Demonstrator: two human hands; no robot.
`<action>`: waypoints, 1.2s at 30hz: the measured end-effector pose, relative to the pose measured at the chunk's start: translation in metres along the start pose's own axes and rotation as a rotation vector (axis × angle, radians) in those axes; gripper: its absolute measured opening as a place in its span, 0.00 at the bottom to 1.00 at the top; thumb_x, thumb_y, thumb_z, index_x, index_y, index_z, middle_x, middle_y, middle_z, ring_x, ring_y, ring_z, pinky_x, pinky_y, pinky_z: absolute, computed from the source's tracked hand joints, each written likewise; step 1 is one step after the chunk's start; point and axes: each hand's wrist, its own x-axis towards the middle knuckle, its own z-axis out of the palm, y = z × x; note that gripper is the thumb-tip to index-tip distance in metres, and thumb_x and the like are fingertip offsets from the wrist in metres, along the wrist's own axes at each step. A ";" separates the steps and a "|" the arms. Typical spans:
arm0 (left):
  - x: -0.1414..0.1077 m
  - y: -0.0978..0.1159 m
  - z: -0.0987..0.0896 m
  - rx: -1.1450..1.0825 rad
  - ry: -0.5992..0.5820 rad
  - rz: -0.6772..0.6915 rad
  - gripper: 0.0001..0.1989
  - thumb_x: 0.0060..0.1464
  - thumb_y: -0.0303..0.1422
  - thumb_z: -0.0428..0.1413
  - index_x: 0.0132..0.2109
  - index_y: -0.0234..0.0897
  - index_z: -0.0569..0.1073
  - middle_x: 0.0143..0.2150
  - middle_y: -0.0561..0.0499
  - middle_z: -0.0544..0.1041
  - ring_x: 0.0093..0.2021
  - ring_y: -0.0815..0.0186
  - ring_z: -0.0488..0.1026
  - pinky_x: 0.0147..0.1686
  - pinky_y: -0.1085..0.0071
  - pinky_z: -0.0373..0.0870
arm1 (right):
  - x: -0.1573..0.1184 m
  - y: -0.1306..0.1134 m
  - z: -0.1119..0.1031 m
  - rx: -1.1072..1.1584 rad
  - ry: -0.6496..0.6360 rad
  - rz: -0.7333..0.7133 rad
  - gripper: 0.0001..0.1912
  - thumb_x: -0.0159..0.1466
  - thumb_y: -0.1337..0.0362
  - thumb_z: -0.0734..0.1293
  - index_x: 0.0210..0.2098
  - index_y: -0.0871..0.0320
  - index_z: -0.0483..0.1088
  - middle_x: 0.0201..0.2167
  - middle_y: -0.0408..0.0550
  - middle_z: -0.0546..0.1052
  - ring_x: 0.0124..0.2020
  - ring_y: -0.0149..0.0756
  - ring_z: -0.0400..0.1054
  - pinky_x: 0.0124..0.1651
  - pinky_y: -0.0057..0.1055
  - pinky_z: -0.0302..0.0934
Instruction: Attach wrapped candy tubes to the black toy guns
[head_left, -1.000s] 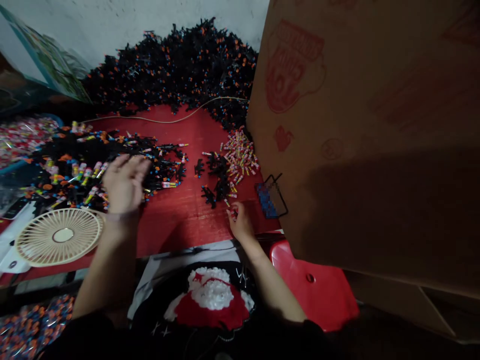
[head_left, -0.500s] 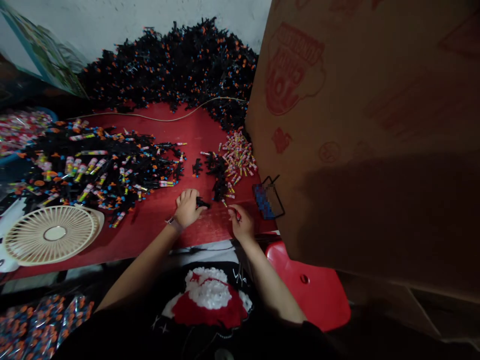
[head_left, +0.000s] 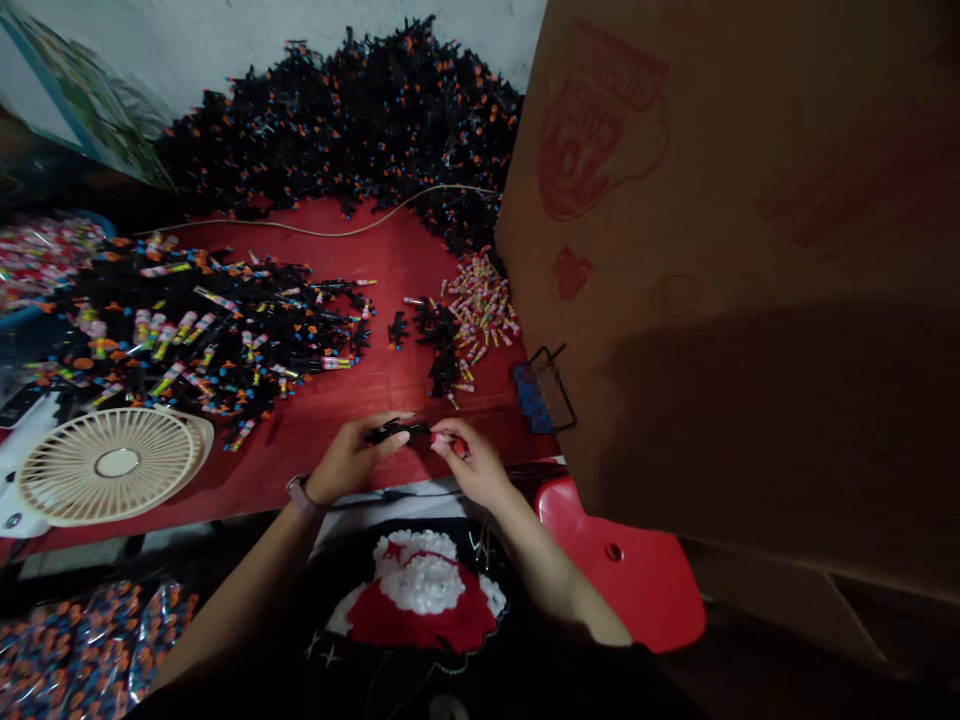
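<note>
Near the table's front edge, my left hand (head_left: 346, 462) grips a small black toy gun (head_left: 388, 431) that points to the right. Close by on the right, my right hand (head_left: 480, 470) pinches a small red-and-pink candy tube (head_left: 454, 444), level with the gun's front end; whether the two touch I cannot tell. Beyond my hands lies a small cluster of black toy guns (head_left: 444, 365), with one gun (head_left: 397, 328) apart on its left. A heap of pink-and-yellow candy tubes (head_left: 486, 310) rests against that cluster.
A huge heap of black toy guns (head_left: 345, 130) fills the back. Guns with tubes form a pile (head_left: 202, 330) at left, behind a cream fan (head_left: 112, 465). A tall cardboard box (head_left: 720, 260) walls off the right, above a red stool (head_left: 630, 580). A cord (head_left: 322, 234) crosses the red table (head_left: 375, 265).
My left hand has lifted the toy gun and drawn it nearer my body. My right hand has moved left with the tube, bringing both hands close together.
</note>
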 end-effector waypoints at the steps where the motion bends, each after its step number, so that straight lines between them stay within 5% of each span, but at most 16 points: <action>1: -0.002 0.003 -0.001 -0.014 0.000 -0.003 0.22 0.61 0.46 0.69 0.57 0.42 0.86 0.56 0.42 0.87 0.56 0.50 0.85 0.62 0.55 0.79 | 0.000 -0.003 -0.003 -0.020 -0.021 -0.015 0.14 0.76 0.55 0.69 0.57 0.52 0.78 0.50 0.50 0.85 0.49 0.41 0.81 0.56 0.37 0.74; 5: -0.005 0.012 -0.005 -0.072 -0.035 -0.024 0.22 0.60 0.46 0.69 0.57 0.42 0.87 0.58 0.43 0.87 0.58 0.49 0.85 0.64 0.54 0.79 | 0.001 -0.010 -0.012 -0.131 -0.108 -0.113 0.21 0.77 0.59 0.68 0.67 0.47 0.76 0.56 0.51 0.85 0.53 0.44 0.81 0.59 0.42 0.74; 18: -0.009 0.027 0.005 0.080 -0.020 0.109 0.17 0.63 0.42 0.66 0.56 0.43 0.87 0.55 0.43 0.88 0.55 0.47 0.87 0.60 0.53 0.83 | -0.004 -0.028 -0.027 -0.258 -0.230 -0.158 0.25 0.76 0.65 0.65 0.71 0.46 0.72 0.64 0.50 0.82 0.60 0.46 0.81 0.64 0.47 0.76; 30: -0.009 0.030 0.008 0.159 -0.052 0.083 0.14 0.59 0.40 0.67 0.52 0.47 0.88 0.50 0.46 0.89 0.52 0.49 0.88 0.56 0.56 0.83 | -0.011 -0.017 -0.029 -0.289 -0.178 -0.175 0.20 0.73 0.68 0.65 0.62 0.51 0.77 0.54 0.53 0.87 0.52 0.46 0.84 0.56 0.42 0.77; 36: -0.014 0.024 0.016 0.209 -0.078 0.090 0.13 0.62 0.40 0.65 0.51 0.47 0.89 0.50 0.46 0.89 0.52 0.48 0.87 0.52 0.59 0.83 | -0.019 -0.010 -0.014 -0.228 -0.029 -0.159 0.12 0.75 0.64 0.65 0.51 0.51 0.82 0.42 0.51 0.88 0.42 0.45 0.84 0.48 0.40 0.77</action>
